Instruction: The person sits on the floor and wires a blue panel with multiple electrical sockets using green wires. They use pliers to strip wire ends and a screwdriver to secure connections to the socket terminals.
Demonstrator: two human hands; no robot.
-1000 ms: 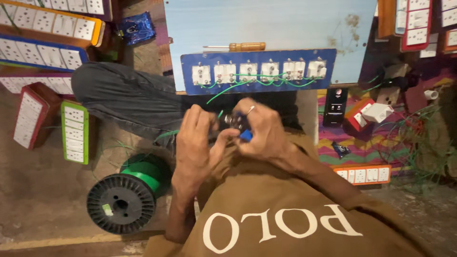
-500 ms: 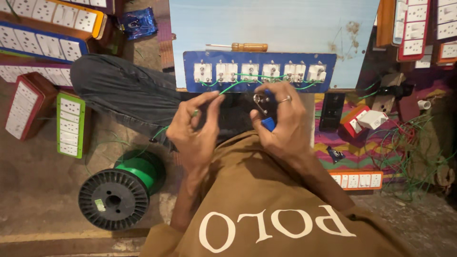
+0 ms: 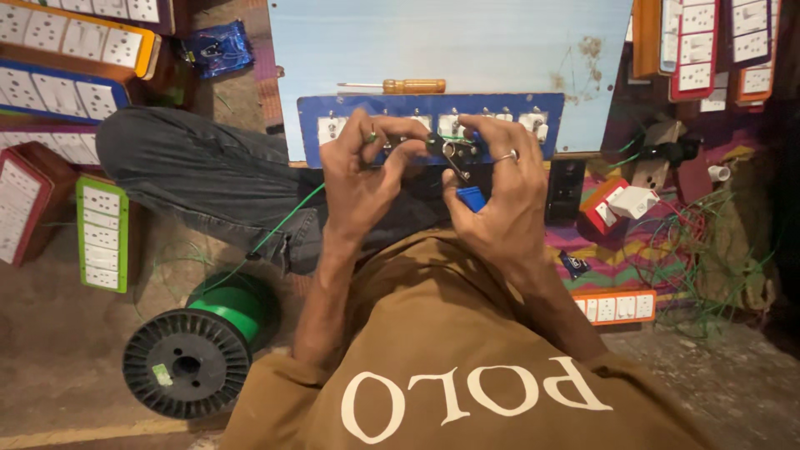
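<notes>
My left hand (image 3: 360, 171) pinches a thin green wire (image 3: 287, 218) that runs down to a black spool of green wire (image 3: 198, 354) on the floor. My right hand (image 3: 500, 196), with a ring on one finger, grips a small plier with blue handles (image 3: 461, 179); its jaws meet the wire between both hands. Both hands hover just in front of a blue board (image 3: 433, 107) carrying a row of white switches and sockets, which rests on a pale blue panel (image 3: 450, 46).
A wooden-handled screwdriver (image 3: 400, 86) lies on the panel above the board. Finished switch boards (image 3: 102, 233) in coloured frames lie at left and top right. An orange box (image 3: 612, 204), loose green wire scraps (image 3: 717, 275) and a small board (image 3: 615, 307) sit at right.
Both hands moved up and forward from my lap to the blue board. The left hand now pinches the green wire near the plier tip.
</notes>
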